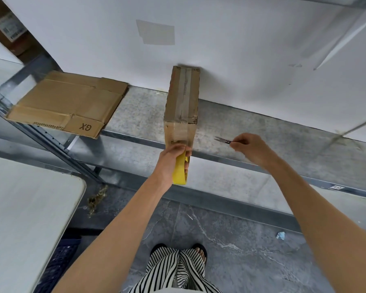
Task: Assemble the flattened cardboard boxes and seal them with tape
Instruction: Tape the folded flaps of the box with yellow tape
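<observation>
As left [173, 159] grips tape [180, 175], right [249, 149], seemingly snips [222, 140]

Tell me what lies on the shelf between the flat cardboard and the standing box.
Nothing: the head view shows only bare grey shelf between the flat cardboard and the standing box.

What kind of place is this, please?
Probably a storeroom or packing area: metal shelving, flattened cardboard on it, and a taped box, with a yellow tape roll in the left hand and snips in the right hand.
</observation>
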